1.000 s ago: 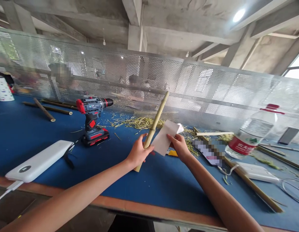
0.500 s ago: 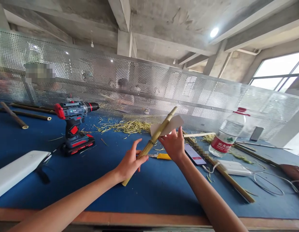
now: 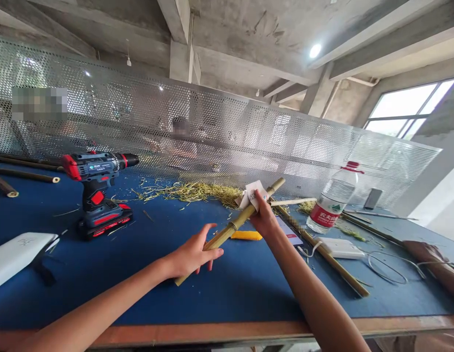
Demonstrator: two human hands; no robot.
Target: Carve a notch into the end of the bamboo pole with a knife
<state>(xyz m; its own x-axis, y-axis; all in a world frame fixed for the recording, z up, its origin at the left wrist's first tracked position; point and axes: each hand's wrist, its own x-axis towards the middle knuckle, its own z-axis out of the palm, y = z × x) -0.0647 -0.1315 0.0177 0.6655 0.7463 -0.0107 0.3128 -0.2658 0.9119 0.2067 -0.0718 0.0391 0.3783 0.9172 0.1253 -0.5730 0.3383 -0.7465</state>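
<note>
A bamboo stick with a node near its middle slants up to the right above the blue tabletop. My left hand grips its lower part, thumb over the top and fingers beneath. A piece of sandpaper, pale with print on its back, is folded over the upper part of the stick. My right hand closes over the sandpaper, pressing it around the bamboo. Under the stick lies a yellow-handled knife, its blade hidden. Partly behind my right wrist is a phone.
A cordless drill stands at left, near a white case. Bamboo shavings lie along the perforated metal screen. Right are a water bottle, a long bamboo strip, a white power bank and another person's hand.
My right hand has folded the sandpaper over the bamboo and closed on it. The stick has tilted flatter, its upper end lower and further right. The view has shifted slightly right.
</note>
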